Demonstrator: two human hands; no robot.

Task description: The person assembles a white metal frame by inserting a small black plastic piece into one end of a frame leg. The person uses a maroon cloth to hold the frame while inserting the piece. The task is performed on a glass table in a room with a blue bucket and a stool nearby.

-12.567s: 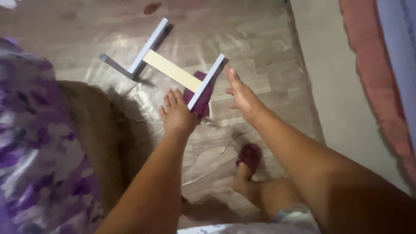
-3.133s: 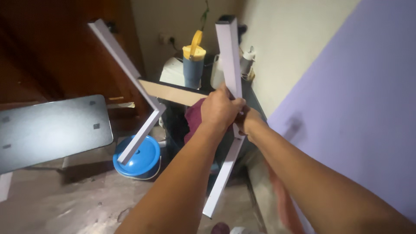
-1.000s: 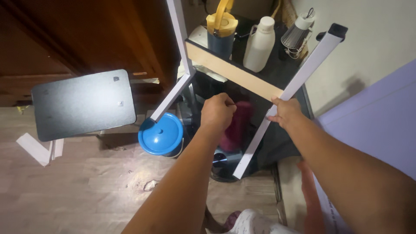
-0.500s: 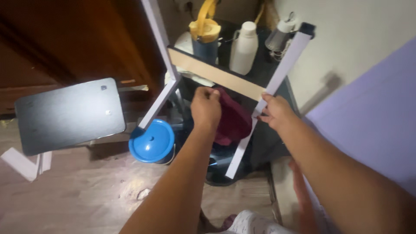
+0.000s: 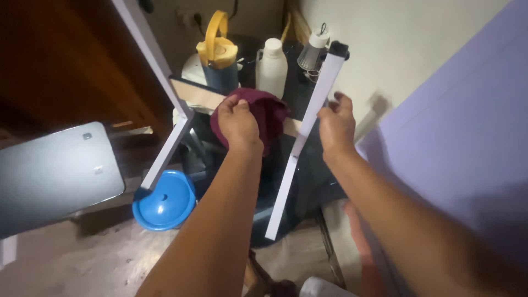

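A white-legged wooden frame [image 5: 308,126] is held up in the air before a dark shelf. The right hand [image 5: 336,127] is closed around one white leg. The left hand [image 5: 239,124] presses a bunched maroon cloth [image 5: 269,113] against the wooden crossbar, fingers curled.

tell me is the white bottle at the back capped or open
Capped. The white bottle stands upright with its white cap on, behind the maroon cloth.

Dim indoor light leaves the upper left corner nearly black. The pale painted wall [image 5: 418,49] catches soft light; edges look slightly blurred.
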